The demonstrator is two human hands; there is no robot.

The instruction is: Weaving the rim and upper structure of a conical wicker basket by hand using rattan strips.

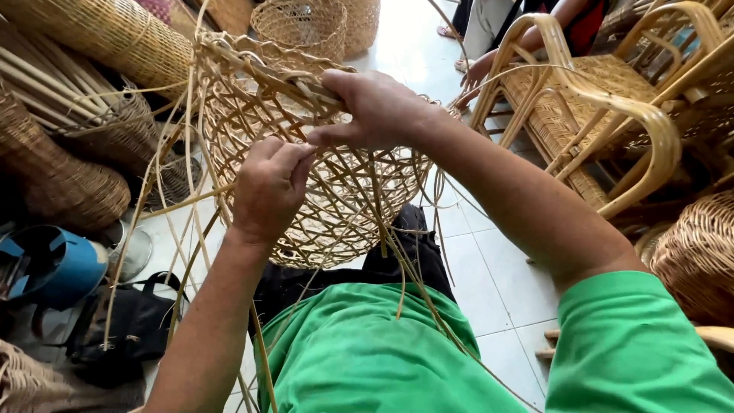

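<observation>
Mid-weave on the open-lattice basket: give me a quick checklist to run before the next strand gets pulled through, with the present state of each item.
1. Right hand grips the basket's rim: ok, fingers wrap the upper edge.
2. Left hand has a strand: ok, fingertips pinch at the lattice just below the right hand.
3. Basket steady: ok, it sits over the lap, held by both hands.
4. Loose strands free of tangles: not ok, many hang crossing on the left and down over the green shirt.
5. Which strand is pinched: cannot tell, the fingers hide it.
6. Space on the right: not ok, a rattan chair stands close.
</observation>
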